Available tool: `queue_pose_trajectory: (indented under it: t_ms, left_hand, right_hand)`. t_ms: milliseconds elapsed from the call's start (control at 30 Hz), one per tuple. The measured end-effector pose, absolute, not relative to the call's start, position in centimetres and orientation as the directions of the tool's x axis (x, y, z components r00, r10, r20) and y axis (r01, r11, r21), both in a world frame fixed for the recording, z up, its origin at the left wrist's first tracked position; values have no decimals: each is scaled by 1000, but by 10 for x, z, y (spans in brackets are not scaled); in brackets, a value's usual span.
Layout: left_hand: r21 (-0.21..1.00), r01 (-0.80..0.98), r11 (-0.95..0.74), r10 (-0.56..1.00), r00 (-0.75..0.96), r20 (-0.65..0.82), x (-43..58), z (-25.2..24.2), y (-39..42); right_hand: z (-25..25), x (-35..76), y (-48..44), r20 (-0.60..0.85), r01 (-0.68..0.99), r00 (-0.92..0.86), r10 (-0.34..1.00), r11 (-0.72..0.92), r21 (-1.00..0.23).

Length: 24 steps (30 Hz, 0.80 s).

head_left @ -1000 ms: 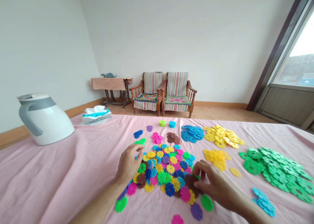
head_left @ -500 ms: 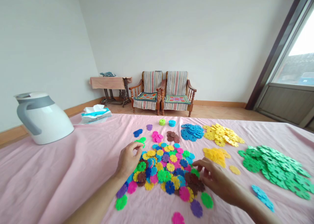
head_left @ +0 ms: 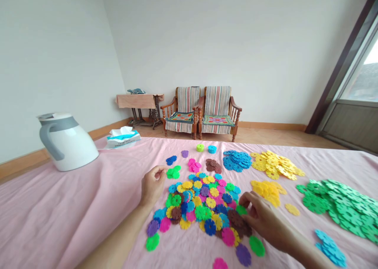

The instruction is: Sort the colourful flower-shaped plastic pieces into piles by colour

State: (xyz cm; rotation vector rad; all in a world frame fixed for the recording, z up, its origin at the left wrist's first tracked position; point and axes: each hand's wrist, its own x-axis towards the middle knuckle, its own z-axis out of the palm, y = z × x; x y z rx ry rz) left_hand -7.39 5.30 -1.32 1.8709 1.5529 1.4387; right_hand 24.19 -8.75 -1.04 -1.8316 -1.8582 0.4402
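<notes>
My left hand is beside the small light-green pile of notched plastic discs. Its thumb and forefinger are bent but slightly apart, and I see nothing between them. At the right edge of the mixed heap of notched discs, my right hand has its fingers curled at a green disc, which shows between fingertips and thumb. Brown discs lie just under that hand, partly hidden by it.
Behind the heap are small piles of pink, brown and dark blue discs. Larger blue, yellow and green piles spread to the right. A white jug and tissue pack stand left on the pink cloth.
My left hand has drawn back left from the light-green pile, which shows more fully now. My right hand stays at the heap's right edge. The whole view has shifted slightly.
</notes>
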Motion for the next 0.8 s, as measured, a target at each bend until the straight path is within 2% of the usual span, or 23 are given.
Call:
queue_pose_trajectory:
  t_ms: [200, 433, 567, 633, 800]
  left_hand:
    - [720, 585, -373, 875, -36, 483, -67, -11, 48]
    - [721, 576, -385, 876, -16, 481, -67, -12, 49]
    - [723, 567, -396, 875, -6, 484, -66, -13, 50]
    - [720, 569, -396, 875, -3, 484, -65, -13, 49]
    - [716, 583, -383, 878, -12, 479, -65, -8, 46]
  right_hand:
    - [-5, 239, -88, 87, 779, 46, 995, 19, -627]
    - [-11, 254, -80, 195, 723, 91, 977, 70, -688]
    - [-11, 253, -76, 195, 658, 58, 979, 109, -745]
    - [-15, 253, -73, 237, 690, 88, 967, 113, -715]
    - [-27, 262, -68, 376, 836, 145, 915, 90, -541]
